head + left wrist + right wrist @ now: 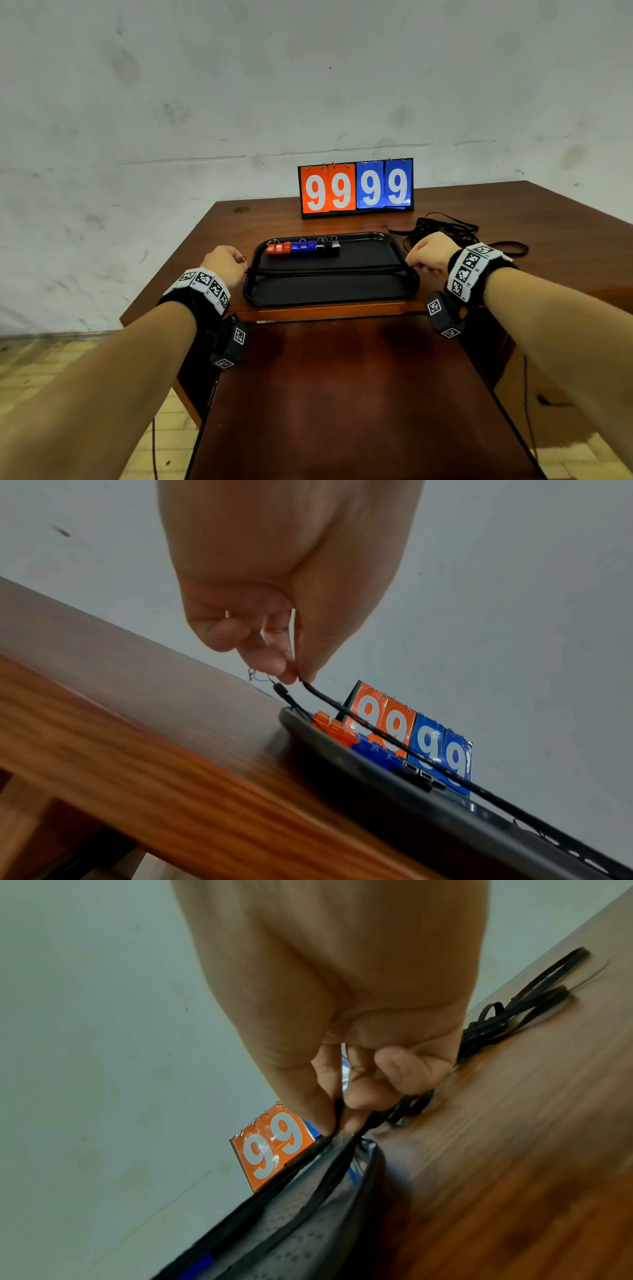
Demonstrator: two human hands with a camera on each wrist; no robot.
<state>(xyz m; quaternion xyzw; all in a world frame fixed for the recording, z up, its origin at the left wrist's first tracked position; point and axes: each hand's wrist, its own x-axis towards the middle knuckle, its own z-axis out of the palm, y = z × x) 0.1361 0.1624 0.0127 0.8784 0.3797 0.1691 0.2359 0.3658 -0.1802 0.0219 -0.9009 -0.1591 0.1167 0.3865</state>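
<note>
A black cord (325,271) is stretched taut across a black tray (329,294) on the wooden table. My left hand (226,262) pinches its left end between thumb and forefinger (291,669) just past the tray's left rim. My right hand (430,253) pinches the cord (337,1153) at the tray's right rim, fingers curled. The cord (394,739) runs doubled over the tray. A row of red, blue and black binder clips (303,246) lies along the tray's far edge.
A flip scoreboard (356,187) reading 99 99 stands behind the tray. A loose pile of black cords (455,229) lies on the table (548,226) behind my right hand. The table's near edge (329,310) runs just below the tray; a wall stands behind.
</note>
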